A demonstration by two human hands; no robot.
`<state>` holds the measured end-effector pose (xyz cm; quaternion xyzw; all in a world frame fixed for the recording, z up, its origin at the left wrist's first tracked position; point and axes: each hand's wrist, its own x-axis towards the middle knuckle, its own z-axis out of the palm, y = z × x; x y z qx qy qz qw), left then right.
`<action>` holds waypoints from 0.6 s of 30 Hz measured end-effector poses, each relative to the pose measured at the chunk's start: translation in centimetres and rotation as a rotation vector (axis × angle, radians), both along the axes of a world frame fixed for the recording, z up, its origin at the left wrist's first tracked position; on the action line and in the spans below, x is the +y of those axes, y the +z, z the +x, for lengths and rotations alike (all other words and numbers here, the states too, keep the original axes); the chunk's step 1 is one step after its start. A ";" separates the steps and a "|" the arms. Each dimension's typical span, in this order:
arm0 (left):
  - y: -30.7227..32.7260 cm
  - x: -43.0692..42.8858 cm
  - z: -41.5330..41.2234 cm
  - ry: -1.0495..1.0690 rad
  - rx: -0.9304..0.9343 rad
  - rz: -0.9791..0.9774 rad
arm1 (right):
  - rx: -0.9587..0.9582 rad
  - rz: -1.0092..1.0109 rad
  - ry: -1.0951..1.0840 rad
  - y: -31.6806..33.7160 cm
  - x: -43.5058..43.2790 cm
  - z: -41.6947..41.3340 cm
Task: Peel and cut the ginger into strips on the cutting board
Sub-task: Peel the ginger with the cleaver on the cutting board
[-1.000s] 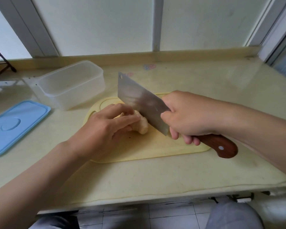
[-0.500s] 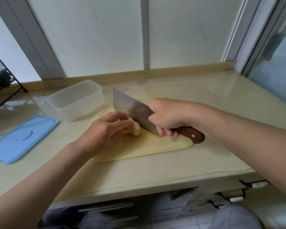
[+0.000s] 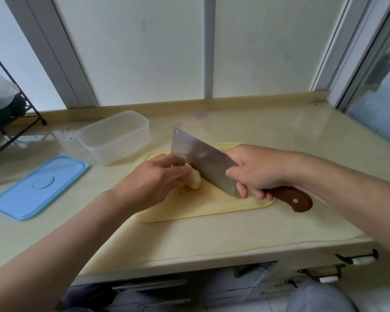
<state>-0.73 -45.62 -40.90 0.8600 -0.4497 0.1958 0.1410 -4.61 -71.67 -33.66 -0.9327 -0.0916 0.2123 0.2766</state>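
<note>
Gripping cleaver (image 3: 200,161) in right hand (image 3: 261,170) | left hand (image 3: 151,181) curled around pale ginger (image 3: 194,182); both over cutting board (image 3: 212,206)

A home kitchen is indicated by the cream stone tabletop (image 3: 268,136) beneath frosted windows (image 3: 144,48), and drawers (image 3: 149,287) fitted below.

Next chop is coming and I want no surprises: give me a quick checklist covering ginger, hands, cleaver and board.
1. Pale peeled ginger piece lies on the yellow plastic cutting board: ok.
2. Left hand holds the ginger: ok.
3. Right hand grip wraps the steel cleaver with brown wooden handle: ok.
4. Left fingertips apart from the blade edge: cannot tell, very close.
5. Strips already cut: not ok, none visible.
</note>
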 end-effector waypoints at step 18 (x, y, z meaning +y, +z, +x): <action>-1.1 0.8 0.4 0.004 -0.006 -0.061 | -0.038 -0.145 0.031 -0.1 1.4 3.1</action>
